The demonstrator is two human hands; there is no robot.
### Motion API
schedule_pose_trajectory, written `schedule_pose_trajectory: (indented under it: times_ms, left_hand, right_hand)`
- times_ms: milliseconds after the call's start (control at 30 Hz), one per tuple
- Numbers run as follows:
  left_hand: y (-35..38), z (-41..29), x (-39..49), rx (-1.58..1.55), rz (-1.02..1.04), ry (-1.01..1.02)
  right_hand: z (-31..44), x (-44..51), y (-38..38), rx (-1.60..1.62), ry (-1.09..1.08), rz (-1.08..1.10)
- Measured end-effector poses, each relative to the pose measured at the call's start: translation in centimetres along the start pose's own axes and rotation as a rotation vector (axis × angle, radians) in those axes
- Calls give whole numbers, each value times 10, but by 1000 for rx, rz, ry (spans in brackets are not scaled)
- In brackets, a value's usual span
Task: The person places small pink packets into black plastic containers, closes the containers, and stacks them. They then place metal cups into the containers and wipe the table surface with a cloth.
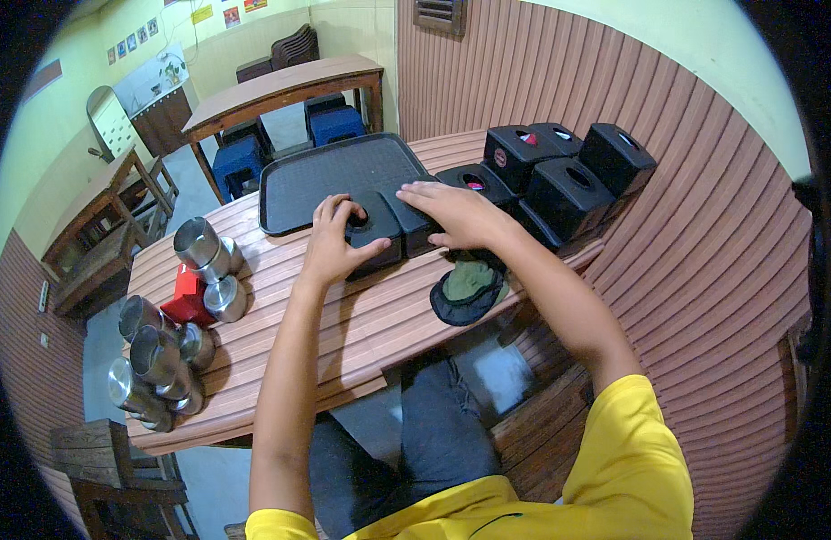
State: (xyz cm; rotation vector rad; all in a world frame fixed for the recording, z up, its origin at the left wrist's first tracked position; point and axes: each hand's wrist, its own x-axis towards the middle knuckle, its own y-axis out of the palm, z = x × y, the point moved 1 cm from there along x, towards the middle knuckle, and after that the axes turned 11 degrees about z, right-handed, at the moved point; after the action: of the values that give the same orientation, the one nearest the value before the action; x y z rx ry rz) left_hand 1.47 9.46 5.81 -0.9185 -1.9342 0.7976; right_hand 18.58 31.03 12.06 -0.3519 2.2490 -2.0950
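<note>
My left hand (336, 244) spans the top of a black tissue box (382, 219), with a finger at its round hole and the thumb along the near edge. Beside it, to the right, is a second black tissue box (415, 233). My right hand (459, 212) lies over that one with its fingers stretched across the top; whether it grips the box is unclear. Right behind my right hand is another black tissue box (479, 182), pink showing in its opening. A green and black fabric hat (466, 290) lies under my right forearm, near the table edge.
A black serving tray (341, 175) lies beyond the boxes. More black tissue boxes (571, 196) are stacked against the ribbed wall (685, 223). Steel cups (152, 354) stand at the left around a red box (189, 297). Farther off are a table (287, 88) and blue stools (236, 162).
</note>
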Motion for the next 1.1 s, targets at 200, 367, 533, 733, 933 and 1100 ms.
schedule_pose_trajectory:
  times_ms: [200, 367, 533, 733, 933, 1100]
  left_hand:
    - [-9, -9, -27, -18, -250, 8]
    - [-11, -10, -105, -63, -195, -76]
    - [-14, -10, -187, 272, 194, -265]
    - [-23, -20, -229, 399, 263, -244]
    - [-20, -22, -235, 416, 253, -262]
    - [-23, -13, -235, 354, 250, -252]
  right_hand:
    - [21, -98, 38, 292, 149, -235]
    - [47, -133, 86, 344, 357, -245]
    - [67, -127, 100, 266, 453, -155]
    - [99, -116, 90, 264, 367, -171]
    - [146, -95, 89, 282, 231, -154]
    - [193, -61, 85, 301, 63, -106]
